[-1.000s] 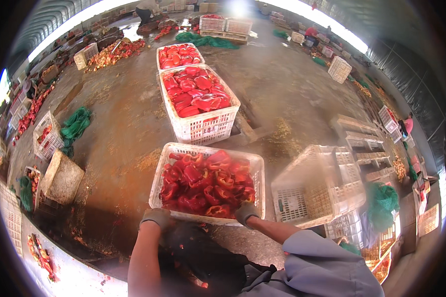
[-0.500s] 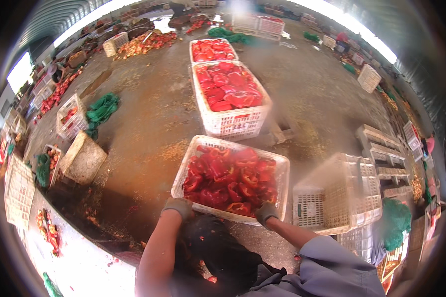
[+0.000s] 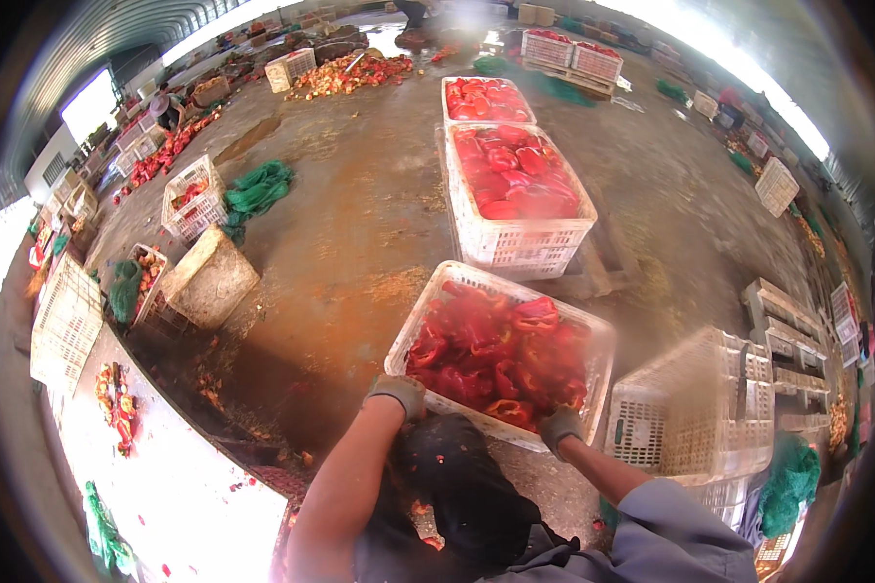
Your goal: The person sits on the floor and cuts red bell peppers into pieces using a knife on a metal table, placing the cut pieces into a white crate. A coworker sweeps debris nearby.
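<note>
A white plastic crate point(image 3: 517, 293) of red bell peppers point(image 3: 496, 350), cut open, is tilted toward me in front of my legs. My left hand point(image 3: 397, 396), in a grey glove, is closed on its near left rim. At the near right corner my right hand point(image 3: 560, 428), gloved alike, grips the rim; its fingertips are partly hidden. Just beyond stands another slatted white crate point(image 3: 525, 255) heaped with red peppers, with a further full one behind it. What bears the tilted crate's weight cannot be seen.
Stacked white crates point(image 3: 729, 408) lie close on my right, beside wooden pallets point(image 3: 792, 340) and green netting point(image 3: 789, 486). A bright white tabletop point(image 3: 185, 486) runs along my left. Beyond it are a dirty box point(image 3: 211, 277) and more netting point(image 3: 258, 189). A person point(image 3: 168, 109) works far left.
My view has turned left, so the scene sits further right in the picture. Both hands keep hold of the crate, and it stands much the same before the full crates.
</note>
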{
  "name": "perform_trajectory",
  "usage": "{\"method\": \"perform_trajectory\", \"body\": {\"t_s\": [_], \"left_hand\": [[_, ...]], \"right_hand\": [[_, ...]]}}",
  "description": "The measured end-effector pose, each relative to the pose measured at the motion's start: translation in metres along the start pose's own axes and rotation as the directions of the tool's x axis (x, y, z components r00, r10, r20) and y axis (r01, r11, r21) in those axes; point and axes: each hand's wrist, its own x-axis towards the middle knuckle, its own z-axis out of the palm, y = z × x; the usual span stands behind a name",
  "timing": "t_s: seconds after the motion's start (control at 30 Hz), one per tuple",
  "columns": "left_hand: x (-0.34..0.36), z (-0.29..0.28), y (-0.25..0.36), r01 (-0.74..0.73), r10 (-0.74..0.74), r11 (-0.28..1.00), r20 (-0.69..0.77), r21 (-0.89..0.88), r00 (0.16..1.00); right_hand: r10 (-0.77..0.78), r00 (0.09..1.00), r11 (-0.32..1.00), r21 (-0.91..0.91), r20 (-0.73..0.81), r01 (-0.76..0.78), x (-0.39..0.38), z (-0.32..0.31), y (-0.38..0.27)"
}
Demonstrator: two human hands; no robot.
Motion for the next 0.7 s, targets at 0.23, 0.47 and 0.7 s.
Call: {"method": "perform_trajectory", "body": {"t_s": [0.23,0.47,0.7], "left_hand": [[0.000,-0.003,0.001,-0.005,0.005,1.000,-0.005,-0.021,1.000],[0.000,0.000,-0.001,0.042,-0.041,0.997,0.020,-0.058,0.999],[0.008,0.009,-0.004,0.022,-0.022,0.999,-0.005,-0.047,1.000]], "right_hand": [[0.039,0.999,0.997,-0.069,0.023,-0.038,0.007,0.003,0.003],[0.007,0.999,0.997,-0.074,0.034,-0.004,0.002,-0.001,-0.002],[-0.065,0.998,0.996,-0.056,0.017,0.066,0.003,0.003,0.001]]}}
